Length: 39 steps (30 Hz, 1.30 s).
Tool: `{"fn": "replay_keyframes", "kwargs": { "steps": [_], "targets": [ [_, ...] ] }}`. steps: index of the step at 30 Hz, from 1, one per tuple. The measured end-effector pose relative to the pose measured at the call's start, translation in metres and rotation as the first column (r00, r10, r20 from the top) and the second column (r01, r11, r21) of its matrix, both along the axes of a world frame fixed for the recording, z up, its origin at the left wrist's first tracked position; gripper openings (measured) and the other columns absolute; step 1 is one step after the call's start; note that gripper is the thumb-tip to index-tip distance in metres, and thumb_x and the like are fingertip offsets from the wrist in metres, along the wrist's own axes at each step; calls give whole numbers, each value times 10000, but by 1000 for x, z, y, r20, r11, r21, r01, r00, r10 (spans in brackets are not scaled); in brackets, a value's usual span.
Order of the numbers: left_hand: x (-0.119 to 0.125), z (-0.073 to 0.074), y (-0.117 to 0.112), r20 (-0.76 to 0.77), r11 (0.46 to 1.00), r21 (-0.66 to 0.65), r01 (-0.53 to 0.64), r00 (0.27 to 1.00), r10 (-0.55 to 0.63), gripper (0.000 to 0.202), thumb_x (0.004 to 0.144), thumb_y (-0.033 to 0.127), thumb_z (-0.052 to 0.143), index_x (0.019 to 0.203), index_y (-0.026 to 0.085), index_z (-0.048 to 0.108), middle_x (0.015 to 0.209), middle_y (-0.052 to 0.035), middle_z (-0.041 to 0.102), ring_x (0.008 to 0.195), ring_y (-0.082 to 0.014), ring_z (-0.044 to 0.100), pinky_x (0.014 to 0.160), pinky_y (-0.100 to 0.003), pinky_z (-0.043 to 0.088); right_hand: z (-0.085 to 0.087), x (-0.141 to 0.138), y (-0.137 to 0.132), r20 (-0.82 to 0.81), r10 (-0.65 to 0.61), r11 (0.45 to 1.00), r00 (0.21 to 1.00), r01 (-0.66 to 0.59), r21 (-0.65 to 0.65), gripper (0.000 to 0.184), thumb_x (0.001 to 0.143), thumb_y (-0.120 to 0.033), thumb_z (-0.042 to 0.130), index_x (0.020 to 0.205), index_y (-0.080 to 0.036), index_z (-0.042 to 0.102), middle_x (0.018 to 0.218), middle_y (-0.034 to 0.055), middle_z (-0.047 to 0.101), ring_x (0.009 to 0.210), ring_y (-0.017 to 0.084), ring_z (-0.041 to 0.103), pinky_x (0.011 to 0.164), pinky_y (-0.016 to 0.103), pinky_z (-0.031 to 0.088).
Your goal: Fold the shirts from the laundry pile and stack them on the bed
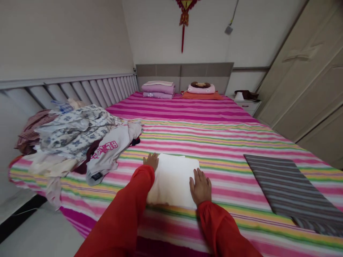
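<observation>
A white folded cloth [175,180], roughly square, lies flat on the striped bed cover [227,142] in front of me. My left hand [151,161] rests at its far left edge, palm down with the fingers stretched out. At the right edge, my right hand [200,186] lies flat with fingers spread, partly on the cloth. Neither hand grips anything. Red sleeves cover both forearms. What kind of garment or cloth it is does not show in this folded state.
Left of the cloth is a heap of loose clothes [80,132], with a grey printed shirt [112,148] nearest. A dark striped folded cloth [286,185] lies at the right. Folded purple bedding [158,89] and a pillow [200,89] sit by the headboard [163,73].
</observation>
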<state>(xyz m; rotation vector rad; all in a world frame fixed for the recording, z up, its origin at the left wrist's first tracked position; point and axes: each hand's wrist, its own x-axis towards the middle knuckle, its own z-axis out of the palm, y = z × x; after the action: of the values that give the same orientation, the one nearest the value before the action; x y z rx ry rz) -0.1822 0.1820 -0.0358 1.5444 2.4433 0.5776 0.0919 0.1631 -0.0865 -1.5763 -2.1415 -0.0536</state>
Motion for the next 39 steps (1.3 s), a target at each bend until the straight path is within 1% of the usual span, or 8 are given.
{"fn": "replay_keyframes", "kwargs": {
  "steps": [5, 10, 13, 20, 23, 27, 32, 39],
  "targets": [
    [2, 0, -57, 84, 974, 157, -161, 985, 149, 405, 935, 335, 275, 1097, 184, 614, 1141, -89, 667, 1068, -175, 600, 941, -325, 474, 1, 0, -1, -42, 5, 1000, 999, -4, 16, 530, 956, -389, 266, 1351, -146, 523, 1417, 142, 501, 1296, 263, 439, 1059, 447, 269],
    [34, -26, -135, 123, 931, 274, -242, 969, 215, 388, 820, 581, 454, 745, 209, 538, 784, -43, 595, 765, -191, 581, 737, -354, 513, 4, -1, -1, -56, -1, 1000, 998, 1, -4, 527, 950, -382, 276, 1332, -130, 541, 1421, 149, 494, 1287, 270, 448, 1048, 450, 287],
    [42, -40, -151, 155, 911, 324, -254, 964, 214, 412, 730, 628, 533, 624, 240, 443, 713, -16, 514, 694, -193, 527, 674, -368, 484, 5, -2, -2, -57, -4, 1000, 998, 3, -10, 523, 947, -376, 286, 1331, -129, 541, 1419, 146, 496, 1281, 266, 453, 1047, 444, 290],
    [9, -43, -147, 185, 923, 340, -178, 975, 120, 449, 788, 544, 420, 485, 250, 266, 494, 24, 385, 521, -142, 450, 561, -298, 443, 2, -2, -1, -60, -9, 999, 998, 11, 34, 509, 952, -378, 295, 1315, -137, 558, 1400, 133, 521, 1271, 258, 469, 1047, 427, 289],
    [13, -35, -142, 153, 896, 384, -221, 973, 174, 367, 815, 507, 403, 568, 240, 450, 650, -43, 574, 700, -201, 572, 699, -361, 500, 1, -2, 0, -54, -5, 1000, 999, 7, 31, 505, 951, -374, 309, 1322, -132, 551, 1401, 134, 520, 1282, 259, 463, 1049, 425, 292],
    [76, -16, -115, 105, 893, 450, -20, 994, -30, 443, 926, 379, 264, 1122, 176, 605, 1282, -124, 599, 1229, -212, 511, 1050, -385, 407, 0, -2, 0, -48, -11, 999, 999, 12, 33, 495, 950, -364, 315, 1330, -142, 543, 1401, 136, 520, 1285, 259, 461, 1052, 435, 295],
    [150, -11, -72, -7, 920, 199, 339, 939, -345, 498, 962, 355, 231, 1401, 252, 442, 1506, -25, 395, 1408, -211, 311, 1161, -467, 265, -2, 0, 1, -28, -7, 999, 1000, 8, 36, 496, 952, -364, 311, 1346, -153, 526, 1401, 126, 523, 1286, 249, 462, 1057, 426, 292],
    [62, -37, -74, -192, 993, 98, 68, 980, -48, 509, 936, 336, 305, 1420, 246, 433, 1498, -56, 391, 1414, -269, 293, 1158, -527, 228, -6, 1, 2, -26, -4, 997, 1000, 6, 71, 483, 944, -351, 326, 1334, -164, 540, 1403, 121, 521, 1281, 248, 466, 1057, 426, 297]
  ]
}}
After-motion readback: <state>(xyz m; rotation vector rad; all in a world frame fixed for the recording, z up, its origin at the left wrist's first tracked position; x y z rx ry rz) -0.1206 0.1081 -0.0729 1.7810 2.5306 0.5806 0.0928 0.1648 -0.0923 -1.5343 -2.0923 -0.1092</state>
